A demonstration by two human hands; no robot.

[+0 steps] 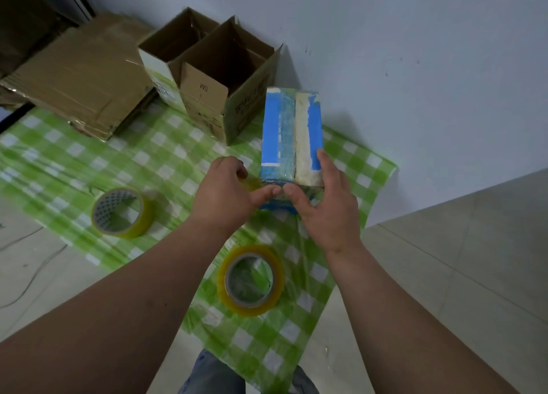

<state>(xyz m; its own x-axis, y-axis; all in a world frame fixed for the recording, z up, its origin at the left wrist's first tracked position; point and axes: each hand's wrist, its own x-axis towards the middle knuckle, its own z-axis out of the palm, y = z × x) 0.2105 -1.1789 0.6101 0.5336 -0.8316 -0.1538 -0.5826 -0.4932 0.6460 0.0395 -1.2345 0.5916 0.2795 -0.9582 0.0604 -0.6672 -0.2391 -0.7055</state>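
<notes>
Pressure from both thumbs lands on the near top edge of a blue-and-white rectangular carton wrapped in clear film (292, 132). The carton stands on a green-and-white checked plastic sheet (166, 156) spread over the floor, close to the far wall.

The right grip (323, 203) is released. Its fingers lie straight along the carton's right top edge, probably to steady the carton while the thumb smooths the wrap down. The left grip (221, 192) is curled at the carton's near left corner and seems to pinch a yellowish bit of tape (250, 183). Most of that is hidden, so this is a judgement.

A yellowish roll of clear packing tape (139, 221) lies to the left, and a second clear tape roll (221, 281) lies nearer, between the forearms, both handy for the next strip. Two open brown cardboard boxes (207, 97) stand just left of the carton, with a stack of flattened cardboard (77, 76) at far left.
</notes>
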